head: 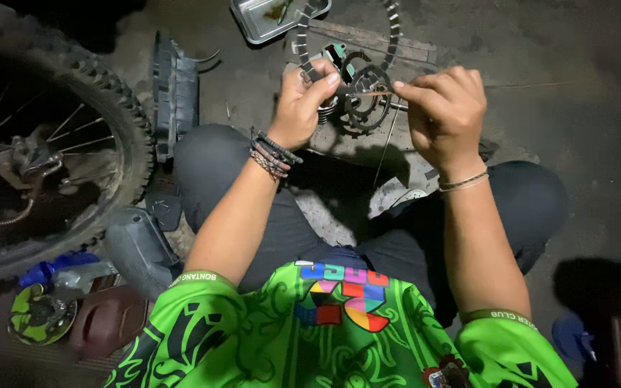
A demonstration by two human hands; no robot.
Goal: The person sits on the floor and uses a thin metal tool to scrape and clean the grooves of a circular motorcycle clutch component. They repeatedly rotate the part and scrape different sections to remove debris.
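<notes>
Far to the left stands a knobbly motorcycle wheel (44,144), spokes and hub showing inside the tyre; below it, at the edge of the floor, lie a blue bottle (55,269) and a round green-and-black disc (37,316); a grey plastic cover (138,251) rests just beside the person's left knee; further up, a black ribbed part (174,93) sits on the concrete floor (583,122) near the wheel.

The person squats in dark trousers and a bright green patterned shirt (253,338); the left hand (303,104), with several dark and beaded bracelets at the wrist, is closed around a ring-shaped toothed clutch plate (307,43), thumb and fingers pinching its lower edge so the ring rises up and away from the hand; a second toothed arc (394,29) shows to the right of it, and I cannot tell whether it belongs to the same ring.

Between the two hands, on the floor, sits a dark round clutch hub (368,100) with cut-outs and a toothed rim, with coiled springs (327,109) just beside it under the left hand; above that, a metal tray (253,21) lies near the top edge, something greenish in it.

The right hand (443,115), thin bands at the wrist, is narrowed to a pinch; thumb and forefinger grip a thin wire-like rod (375,93) that points left toward the left hand, held above the hub; whether it touches the plate I cannot tell.

At the lower right, a blue object (573,334) lies half in shadow.
</notes>
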